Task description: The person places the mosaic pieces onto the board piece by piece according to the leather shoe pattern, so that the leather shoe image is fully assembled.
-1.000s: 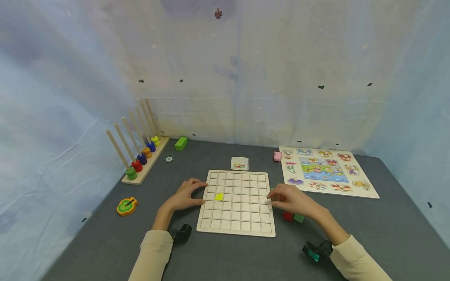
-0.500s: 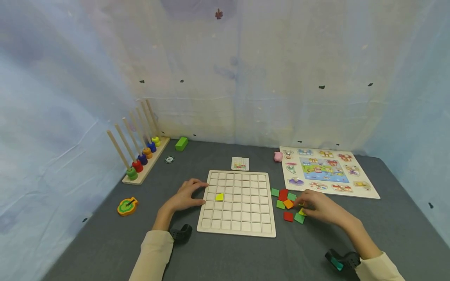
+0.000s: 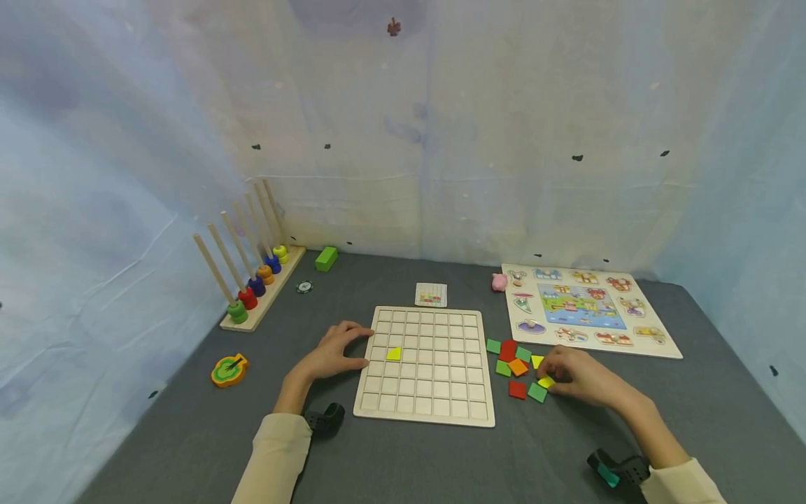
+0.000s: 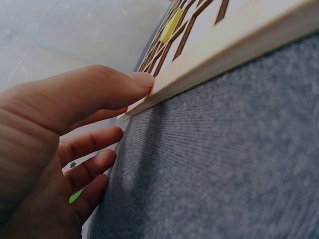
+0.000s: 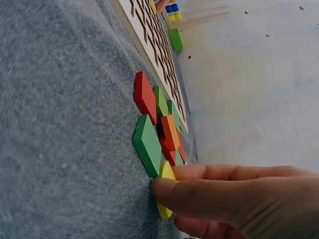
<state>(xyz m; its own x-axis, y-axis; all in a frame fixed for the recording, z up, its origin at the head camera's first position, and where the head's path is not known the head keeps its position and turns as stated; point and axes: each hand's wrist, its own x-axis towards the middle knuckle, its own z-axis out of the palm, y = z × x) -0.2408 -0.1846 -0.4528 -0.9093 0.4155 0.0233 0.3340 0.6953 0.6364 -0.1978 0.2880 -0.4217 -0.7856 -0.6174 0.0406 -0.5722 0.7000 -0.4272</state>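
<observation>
In the head view a square wooden grid board (image 3: 425, 422) lies flat, with one yellow tile (image 3: 393, 354) in a cell left of its middle. My left hand (image 3: 327, 353) rests at the board's left edge, fingers loosely spread; in the left wrist view the thumb (image 4: 139, 82) touches the rim. To the right of the board, my right hand (image 3: 582, 376) pinches a second yellow tile (image 5: 165, 199) between thumb and fingers at a loose pile. Around it lie a green tile (image 3: 538, 392), a red tile (image 3: 517, 390), an orange tile (image 3: 518, 367) and another yellow tile (image 3: 537, 361).
A small pattern card (image 3: 431, 295) lies behind the board. A picture peg puzzle (image 3: 592, 308) and pink pig figure (image 3: 499, 282) stand back right. At left are a peg stacker (image 3: 252, 316), green block (image 3: 326, 259), poker chip (image 3: 305, 287) and tree-shaped toy (image 3: 229, 369).
My right hand has moved from the board's right edge rightward to the tile pile, uncovering several tiles, and has taken hold of a yellow one. The left hand has stayed put.
</observation>
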